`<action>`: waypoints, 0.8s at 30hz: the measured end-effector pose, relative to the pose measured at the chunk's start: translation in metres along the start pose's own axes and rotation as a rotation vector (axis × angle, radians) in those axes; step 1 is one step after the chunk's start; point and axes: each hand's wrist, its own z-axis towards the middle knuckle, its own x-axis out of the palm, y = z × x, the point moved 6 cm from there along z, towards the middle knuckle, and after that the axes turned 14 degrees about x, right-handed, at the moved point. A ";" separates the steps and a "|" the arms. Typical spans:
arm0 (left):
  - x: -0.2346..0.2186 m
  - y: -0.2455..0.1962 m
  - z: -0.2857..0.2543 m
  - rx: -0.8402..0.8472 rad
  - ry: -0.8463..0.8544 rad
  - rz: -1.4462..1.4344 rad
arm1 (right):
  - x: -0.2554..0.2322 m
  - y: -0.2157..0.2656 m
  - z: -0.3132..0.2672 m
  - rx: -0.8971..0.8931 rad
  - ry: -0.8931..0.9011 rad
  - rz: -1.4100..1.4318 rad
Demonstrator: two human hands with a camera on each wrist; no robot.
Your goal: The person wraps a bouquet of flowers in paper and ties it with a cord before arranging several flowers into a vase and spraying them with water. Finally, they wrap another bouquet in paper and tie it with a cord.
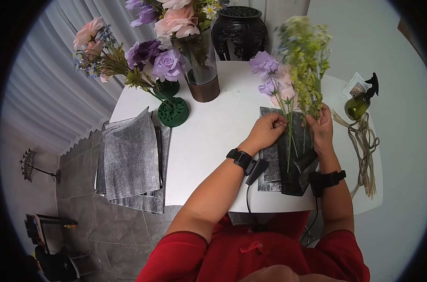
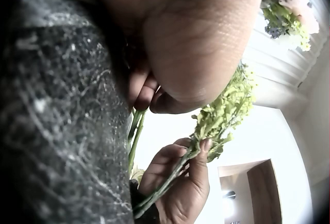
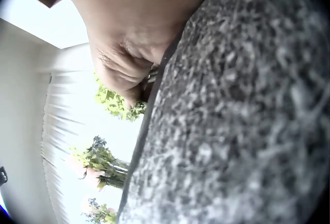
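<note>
In the head view the right hand pinches the stems of a bunch of green foliage between thumb and fingers. The left hand has its fingers curled at the thin green stems of lilac flowers and pink flowers. Both bunches lie over dark grey wrapping sheets, whose near right corner is folded up. The left wrist view shows the right hand with thumb and fingers round the foliage stems, and the left hand close above other stems.
A stack of grey sheets overhangs the table's left edge. Behind stand a glass vase with flowers and a green flower holder. On the right lie raffia strands beside a green spray bottle. A black stool is behind the table.
</note>
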 end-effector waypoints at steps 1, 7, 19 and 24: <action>0.001 0.000 -0.001 -0.027 0.035 0.008 | 0.001 0.004 -0.002 0.001 0.002 0.000; -0.001 -0.004 -0.001 -0.012 0.005 0.048 | 0.008 -0.017 -0.004 0.373 0.258 0.191; -0.003 -0.004 0.000 -0.052 0.014 0.053 | 0.004 -0.022 -0.001 0.441 0.229 0.337; 0.002 -0.030 0.001 0.143 0.097 0.053 | 0.007 -0.019 -0.005 0.335 0.061 0.148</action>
